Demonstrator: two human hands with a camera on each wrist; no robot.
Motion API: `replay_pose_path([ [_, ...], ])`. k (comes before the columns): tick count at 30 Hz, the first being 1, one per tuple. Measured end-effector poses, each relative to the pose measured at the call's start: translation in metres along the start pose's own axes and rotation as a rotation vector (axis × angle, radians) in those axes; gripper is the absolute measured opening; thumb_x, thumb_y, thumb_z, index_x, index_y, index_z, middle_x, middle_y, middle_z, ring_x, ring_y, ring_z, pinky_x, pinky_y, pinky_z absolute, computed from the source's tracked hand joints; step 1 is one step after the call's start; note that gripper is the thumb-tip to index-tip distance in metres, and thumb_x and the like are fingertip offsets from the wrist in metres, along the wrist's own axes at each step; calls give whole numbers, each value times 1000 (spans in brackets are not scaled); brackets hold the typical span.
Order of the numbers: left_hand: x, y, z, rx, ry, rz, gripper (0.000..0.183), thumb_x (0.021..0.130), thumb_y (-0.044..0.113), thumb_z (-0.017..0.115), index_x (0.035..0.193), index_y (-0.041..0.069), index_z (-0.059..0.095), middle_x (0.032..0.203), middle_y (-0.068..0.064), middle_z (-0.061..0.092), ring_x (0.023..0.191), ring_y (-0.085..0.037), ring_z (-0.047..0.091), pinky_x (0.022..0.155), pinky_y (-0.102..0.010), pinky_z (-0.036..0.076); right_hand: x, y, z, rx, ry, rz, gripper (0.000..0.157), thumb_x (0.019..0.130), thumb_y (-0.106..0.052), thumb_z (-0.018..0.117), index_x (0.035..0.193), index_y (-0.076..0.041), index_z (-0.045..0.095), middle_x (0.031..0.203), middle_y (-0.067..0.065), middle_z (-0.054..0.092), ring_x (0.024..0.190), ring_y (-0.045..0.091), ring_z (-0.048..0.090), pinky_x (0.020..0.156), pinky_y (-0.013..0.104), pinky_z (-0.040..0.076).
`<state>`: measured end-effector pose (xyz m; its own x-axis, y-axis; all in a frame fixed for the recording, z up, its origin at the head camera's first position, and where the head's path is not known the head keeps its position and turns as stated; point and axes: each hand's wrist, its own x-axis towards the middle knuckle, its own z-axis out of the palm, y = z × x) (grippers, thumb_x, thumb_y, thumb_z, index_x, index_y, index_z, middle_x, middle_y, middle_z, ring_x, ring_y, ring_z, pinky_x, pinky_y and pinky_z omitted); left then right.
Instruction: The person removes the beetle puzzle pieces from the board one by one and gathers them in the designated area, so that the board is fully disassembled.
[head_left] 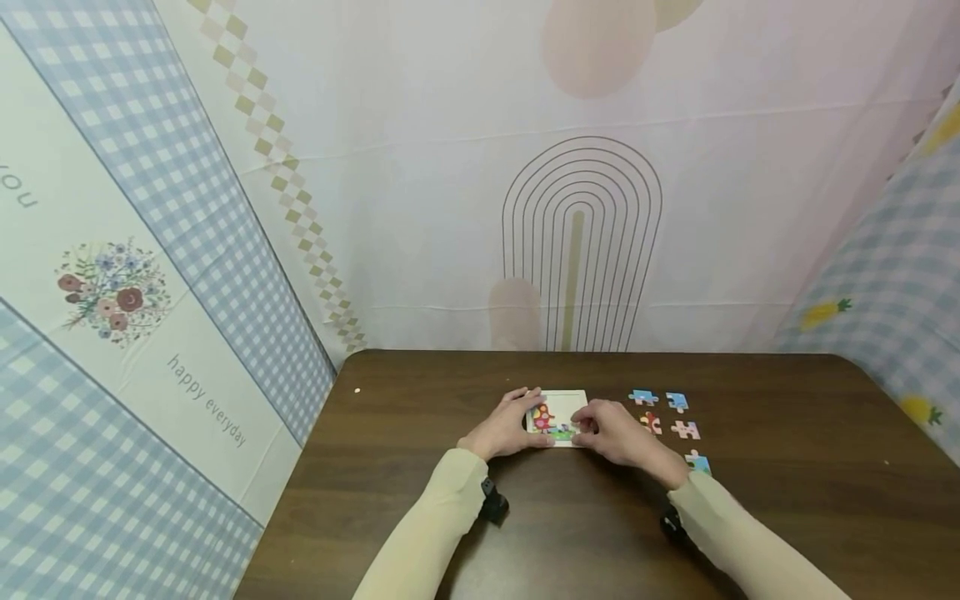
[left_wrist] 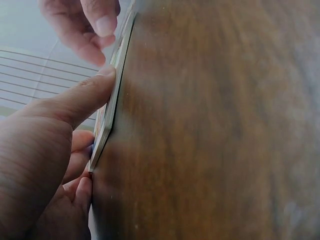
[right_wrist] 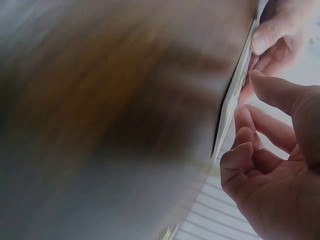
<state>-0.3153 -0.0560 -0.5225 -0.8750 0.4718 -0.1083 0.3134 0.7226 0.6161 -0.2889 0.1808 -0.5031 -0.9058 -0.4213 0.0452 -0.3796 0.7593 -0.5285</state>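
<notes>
A small white jigsaw board (head_left: 564, 402) lies on the table, with a red figure on the pieces (head_left: 542, 417) at its left and green along its lower edge. My left hand (head_left: 512, 425) grips the board's left side, thumb at the near edge and fingers at the far one; the left wrist view shows the thumb (left_wrist: 92, 92) pressing on its rim. My right hand (head_left: 611, 429) is over the board's right part, fingertips at the lower right pieces. In the right wrist view its thumb (right_wrist: 275, 90) and bent forefinger stand apart, with no piece visible between them.
Right of the board lie several loose jigsaw pieces: blue ones (head_left: 642, 397) at the back, a red one (head_left: 651, 423) partly behind my right hand, a pink one (head_left: 686, 430) and a blue-green one (head_left: 697, 462) by the right sleeve. A patterned curtain (head_left: 435, 250) hangs behind the brown table (head_left: 420, 392).
</notes>
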Motion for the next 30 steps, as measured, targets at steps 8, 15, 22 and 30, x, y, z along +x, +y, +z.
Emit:
replay_pose_path([
  [8,0,1,1,-3,3,12,81,97,38,84,166,13,48,180,1,37,170,-22,24,135,-48,33,8,-8,8,-6,-33,9,28,93,-16,87,115,0,80,98,5,73,86,12,61,77,33,55],
  [15,-1,3,0,-6,-2,5,81,97,37,84,166,14,48,180,2,36,171,-21,24,135,-48,33,9,-9,10,-22,-11,20,21,92,-11,87,109,-2,81,94,5,71,84,13,60,75,33,54],
  [22,-3,2,-1,3,-5,25,72,103,34,77,166,14,47,180,2,36,171,-22,23,136,-48,32,10,-11,11,-7,-7,34,15,92,-9,86,105,-2,80,93,5,71,83,12,60,75,34,54],
  [30,-2,0,-3,34,-3,58,52,113,20,58,164,12,50,180,-1,36,170,-25,26,136,-47,30,14,-7,16,25,-21,85,14,94,-7,84,106,-2,78,93,4,70,81,13,59,76,34,55],
])
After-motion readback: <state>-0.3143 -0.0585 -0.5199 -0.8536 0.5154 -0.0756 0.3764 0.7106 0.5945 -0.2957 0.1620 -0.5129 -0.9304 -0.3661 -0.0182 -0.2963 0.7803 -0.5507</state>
